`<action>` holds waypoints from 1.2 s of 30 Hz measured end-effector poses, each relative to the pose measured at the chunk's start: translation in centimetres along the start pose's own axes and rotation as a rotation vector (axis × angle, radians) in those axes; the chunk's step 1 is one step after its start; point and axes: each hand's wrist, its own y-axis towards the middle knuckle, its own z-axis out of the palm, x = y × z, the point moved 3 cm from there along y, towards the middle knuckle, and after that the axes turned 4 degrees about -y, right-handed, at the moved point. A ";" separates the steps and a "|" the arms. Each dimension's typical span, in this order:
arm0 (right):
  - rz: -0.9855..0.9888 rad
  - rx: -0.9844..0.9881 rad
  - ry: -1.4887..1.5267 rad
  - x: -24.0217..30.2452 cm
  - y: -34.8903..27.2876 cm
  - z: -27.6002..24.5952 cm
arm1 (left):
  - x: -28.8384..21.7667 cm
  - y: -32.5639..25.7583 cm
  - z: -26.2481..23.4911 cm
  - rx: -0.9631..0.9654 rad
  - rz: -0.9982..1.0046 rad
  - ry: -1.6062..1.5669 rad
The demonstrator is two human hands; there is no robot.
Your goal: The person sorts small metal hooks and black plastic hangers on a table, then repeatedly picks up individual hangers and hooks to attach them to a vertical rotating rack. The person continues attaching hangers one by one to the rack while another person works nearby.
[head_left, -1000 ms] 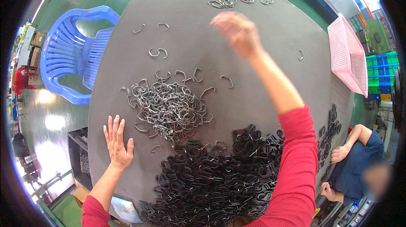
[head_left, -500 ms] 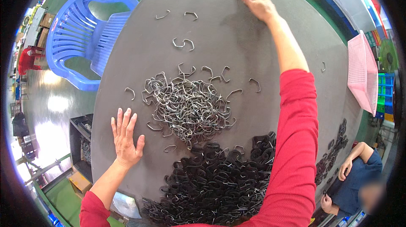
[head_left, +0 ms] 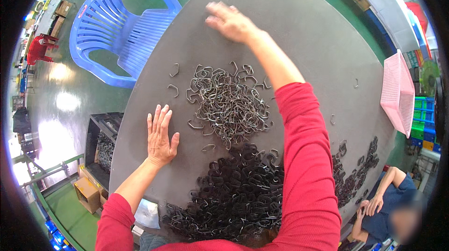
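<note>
A heap of bent silver metal clips (head_left: 231,103) lies in the middle of the grey table (head_left: 322,45). My right hand (head_left: 231,22) reaches beyond the heap, fingers stretched out and slightly blurred, with nothing visible in it. To the left of the heap, my left hand (head_left: 161,141) rests flat on the tabletop, fingers spread and holding nothing. Two loose clips (head_left: 174,90) sit between it and the far tabletop. Nearer to me spreads a large pile of black hook-shaped pieces (head_left: 234,195), touching the near side of the silver heap; my right sleeve hides part of it.
A blue plastic chair (head_left: 121,31) stands against the table's left edge. On the right are a pink basket (head_left: 397,94), a strip of black pieces (head_left: 358,171) and a co-worker's hands (head_left: 374,204). A black crate (head_left: 100,146) and a cardboard box (head_left: 88,194) are at lower left.
My right hand has swept left from the far right side of the table. Loose clips beyond the heap no longer show in their former places. The co-worker's hands have come together.
</note>
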 end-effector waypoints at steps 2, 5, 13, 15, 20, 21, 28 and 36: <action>-0.223 0.151 -0.027 5.0 -1.9 1.2 | 0.0 0.3 -0.1 -0.010 0.011 -0.002; -0.344 0.256 0.278 10.6 -6.6 0.1 | 0.5 -0.8 -0.1 -0.033 -0.036 0.039; 0.975 -0.305 -0.522 -17.9 -31.9 -18.7 | -0.2 -0.1 0.2 -0.040 0.003 0.019; 1.086 -0.125 -0.490 -17.9 -36.0 -17.8 | -0.2 -0.1 0.1 -0.045 0.005 0.027; 0.661 -0.165 -0.531 -5.2 -30.6 -9.7 | -0.3 -0.6 -0.2 -0.038 -0.012 0.065; 0.583 -0.177 -0.484 -2.8 -29.1 -8.1 | -0.4 -0.5 -0.2 -0.046 -0.004 0.060; 0.411 -0.060 -0.051 9.1 -17.2 -0.8 | 0.1 -0.7 0.3 -0.106 -0.003 0.036; 0.260 -0.053 0.057 18.1 -13.4 3.9 | 1.2 -0.8 0.2 -0.272 0.029 -0.185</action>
